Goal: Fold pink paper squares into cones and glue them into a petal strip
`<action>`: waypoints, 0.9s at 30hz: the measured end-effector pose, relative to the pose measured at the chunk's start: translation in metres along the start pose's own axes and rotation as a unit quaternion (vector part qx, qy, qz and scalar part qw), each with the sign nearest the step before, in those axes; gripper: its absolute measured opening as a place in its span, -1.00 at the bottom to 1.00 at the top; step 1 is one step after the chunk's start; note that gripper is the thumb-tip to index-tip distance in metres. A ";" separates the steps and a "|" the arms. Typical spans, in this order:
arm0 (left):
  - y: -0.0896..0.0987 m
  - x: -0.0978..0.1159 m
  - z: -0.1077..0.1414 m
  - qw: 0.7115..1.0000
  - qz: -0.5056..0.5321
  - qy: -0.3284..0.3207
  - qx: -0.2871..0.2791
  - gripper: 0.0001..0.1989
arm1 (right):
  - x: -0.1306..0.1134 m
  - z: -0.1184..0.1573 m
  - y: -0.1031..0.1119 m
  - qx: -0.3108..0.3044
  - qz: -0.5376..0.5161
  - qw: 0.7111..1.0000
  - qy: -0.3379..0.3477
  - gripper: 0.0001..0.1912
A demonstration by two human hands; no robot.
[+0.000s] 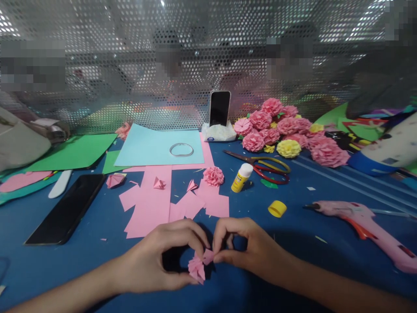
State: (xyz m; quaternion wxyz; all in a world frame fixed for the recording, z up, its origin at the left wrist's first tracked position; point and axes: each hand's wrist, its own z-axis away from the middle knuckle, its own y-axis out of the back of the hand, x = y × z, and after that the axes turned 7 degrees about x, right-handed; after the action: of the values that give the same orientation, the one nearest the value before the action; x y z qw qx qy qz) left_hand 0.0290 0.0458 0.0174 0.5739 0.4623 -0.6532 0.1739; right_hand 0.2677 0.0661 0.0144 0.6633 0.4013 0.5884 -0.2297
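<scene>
Between my two hands, low in the middle of the head view, is a small folded pink paper piece [197, 268]. My left hand [166, 256] pinches it from the left, thumb below and fingers above. My right hand [244, 248] grips its upper right edge between thumb and forefinger. Just beyond lie pink paper sheets [151, 204] and squares [216, 204], with a finished pink paper flower [213, 176] and small folded pink pieces [159, 183]. A glue stick [241, 178] stands uncapped, its yellow cap [277, 208] to the right.
Scissors [269, 165] lie behind the glue stick. A pink glue gun [365, 230] is at right, a black phone [67, 208] at left. Farther back are a blue sheet [156, 145], an upright phone [220, 108], several paper flowers [260, 119] and a perforated metal screen [140, 87].
</scene>
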 end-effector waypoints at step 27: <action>0.045 0.019 -0.007 0.990 -0.109 0.085 0.006 -0.89 | 0.002 -0.002 0.002 0.029 -0.049 0.998 -0.014 -0.90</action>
State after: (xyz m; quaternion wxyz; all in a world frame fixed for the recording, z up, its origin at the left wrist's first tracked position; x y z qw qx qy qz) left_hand -0.0012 0.0670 0.0501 0.6400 0.5178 -0.5466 0.1532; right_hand 0.2685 0.0694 0.0127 0.6472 0.3878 0.5913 -0.2849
